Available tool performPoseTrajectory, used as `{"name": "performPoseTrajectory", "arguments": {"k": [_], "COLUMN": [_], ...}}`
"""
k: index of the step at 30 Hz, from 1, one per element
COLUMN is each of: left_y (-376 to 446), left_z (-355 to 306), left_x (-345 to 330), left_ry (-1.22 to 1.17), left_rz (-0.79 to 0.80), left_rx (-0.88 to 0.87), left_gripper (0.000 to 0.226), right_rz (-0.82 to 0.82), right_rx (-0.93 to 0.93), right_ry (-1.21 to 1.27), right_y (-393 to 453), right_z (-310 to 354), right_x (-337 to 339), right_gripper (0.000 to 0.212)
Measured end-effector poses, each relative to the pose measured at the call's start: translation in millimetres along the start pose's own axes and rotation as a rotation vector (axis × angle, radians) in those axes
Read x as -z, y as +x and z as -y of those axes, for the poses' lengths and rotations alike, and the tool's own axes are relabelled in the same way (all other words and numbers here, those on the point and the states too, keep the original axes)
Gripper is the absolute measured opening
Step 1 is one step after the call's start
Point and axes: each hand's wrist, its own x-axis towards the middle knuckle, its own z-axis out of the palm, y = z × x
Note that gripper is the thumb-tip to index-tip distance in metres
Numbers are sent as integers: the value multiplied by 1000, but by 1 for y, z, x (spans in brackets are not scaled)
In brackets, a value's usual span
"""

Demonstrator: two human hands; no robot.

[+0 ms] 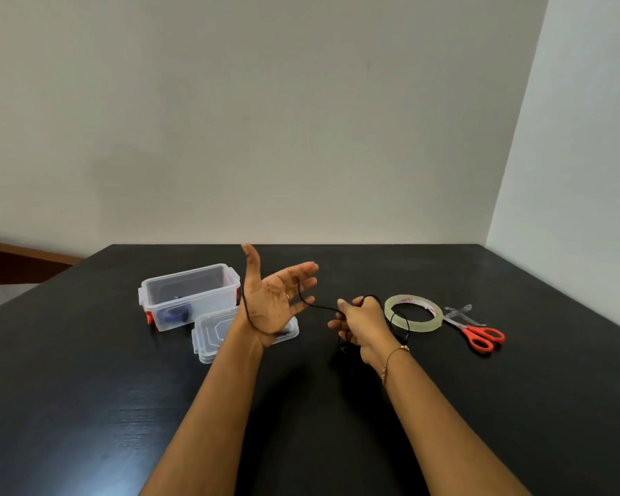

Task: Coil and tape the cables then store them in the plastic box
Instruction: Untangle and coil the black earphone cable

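Note:
A thin black cable (321,308) loops around my left hand (274,298), which is raised palm up with its fingers spread, and runs across to my right hand (364,325). My right hand pinches the cable, and the rest of it hangs down onto the dark table. The clear plastic box (190,297) stands open at the left behind my left hand, with a blue coiled cable inside. Its clear lid (212,334) lies flat in front of it, partly hidden by my left wrist. A roll of clear tape (414,313) lies just right of my right hand.
Red-handled scissors (478,334) lie to the right of the tape roll. The black table (122,406) reaches to a pale wall at the back and right. A brown wooden piece of furniture (18,261) shows at the far left.

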Motion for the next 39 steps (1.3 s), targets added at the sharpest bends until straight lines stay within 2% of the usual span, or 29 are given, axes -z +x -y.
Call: {"name": "performPoseTrajectory", "arguments": {"k": [3,4,6,9,13,17,20,21,23,25,29,31,33,34,36,38,39], "left_y": [1,1,-3,-12,-10,-2,2,4,6,7,6,7,8,8,7,3,2], "left_z": [0,-1,-7,-12,-8,3,9,10,13,15,18,19,22,23,24,24,23], "left_x": [11,17,29,44,60,55,42,40,39,37,36,37,36,33,25,17,15], "left_ry": [166,157,174,339,376,486,524,540,570,585,546,539,555,568,593,639,654], "left_rz": [-100,-117,-56,66,-139,-198,-226,-247,-299,-344,-394,-405,-391,-365,-268,-142,-80], "left_rx": [57,87,173,258,93,-16,-50,-68,-127,-196,-275,-297,-310,-319,-351,-381,-374], "left_gripper": [91,88,76,56,35,29,32,33,34,34,34,35,33,32,33,37,39], "right_rz": [-74,-118,-198,-271,-341,-180,-14,-11,-105,-181,-133,-184,-214,-180,13,226,283], "right_rx": [-12,22,119,233,365,385,319,333,424,489,449,547,715,788,832,809,790], "right_ry": [10,-42,-209,-480,-575,-957,-970,-1008,-1122,-1238,-1503,-1398,-1088,-916,-705,-737,-756], "right_y": [6,7,9,13,20,21,10,8,5,3,0,-2,-7,-10,-17,-23,-24], "right_z": [0,0,-3,-10,-14,-7,9,13,18,19,17,21,25,26,26,16,9], "right_x": [8,12,21,28,36,41,38,37,37,41,38,37,32,26,10,-7,-14], "right_gripper": [32,33,28,25,10,50,62,61,52,52,57,56,46,38,32,49,57]}}
